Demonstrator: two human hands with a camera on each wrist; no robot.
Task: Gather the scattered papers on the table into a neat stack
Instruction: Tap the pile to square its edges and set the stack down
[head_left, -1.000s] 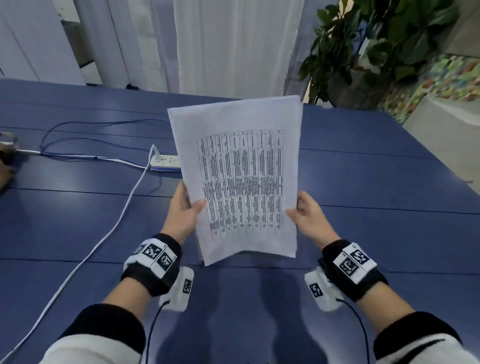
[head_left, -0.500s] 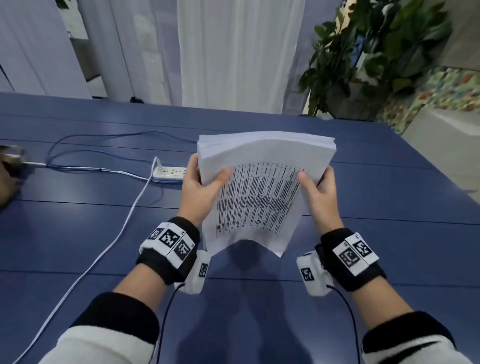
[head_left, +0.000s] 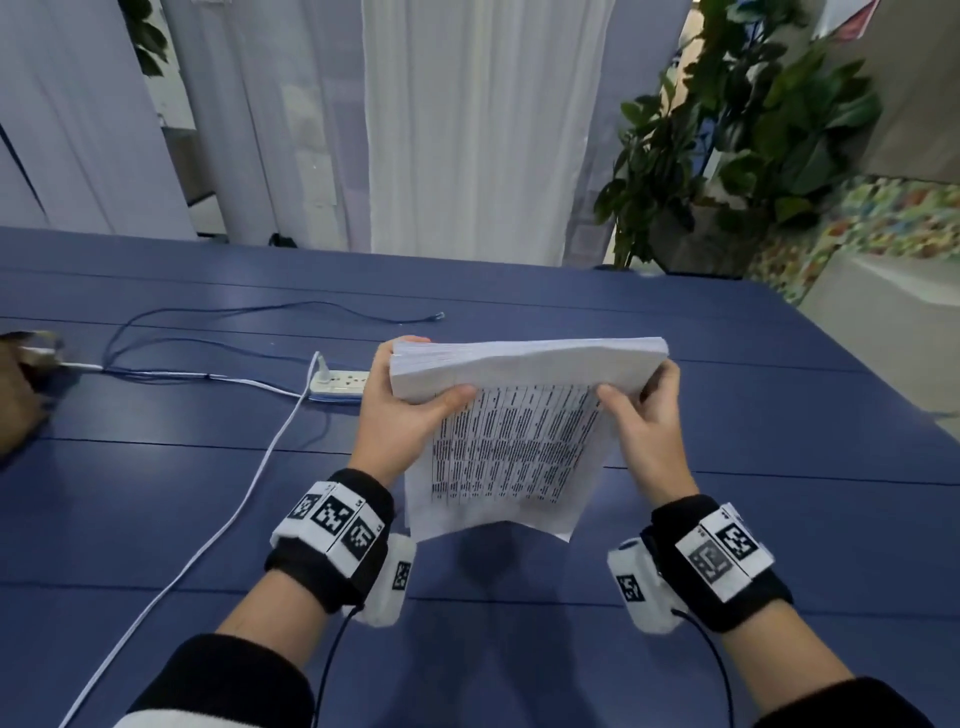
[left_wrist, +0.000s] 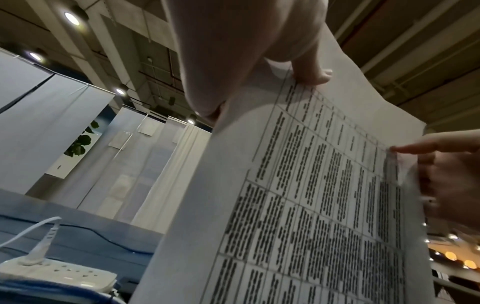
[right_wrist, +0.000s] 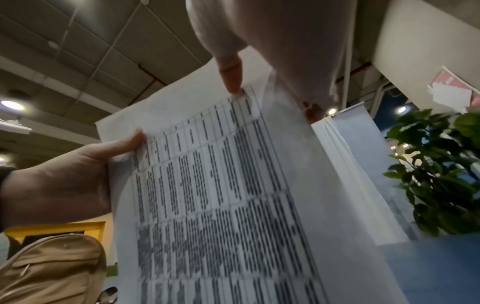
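A stack of white papers (head_left: 511, 441) with a printed table on the front sheet is held up in the air above the blue table (head_left: 753, 467). My left hand (head_left: 410, 410) grips its left edge, thumb on the front and fingers behind. On the right edge my right hand (head_left: 641, 415) grips the same way. The stack's top edge leans away from me and its lower edge hangs free of the table. Both wrist views show the printed sheet (left_wrist: 311, 205) (right_wrist: 221, 195) from below with the thumbs pressed on it.
A white power strip (head_left: 340, 382) with a white cable (head_left: 208, 540) lies left of the papers, and a thin blue cable (head_left: 234, 317) loops behind it. A brown object (head_left: 21, 389) sits at the left edge. A potted plant (head_left: 737, 135) stands beyond the far right corner.
The stack has been tipped from upright to leaning away from me and lifted forward; both hands slid up its side edges and kept their hold.
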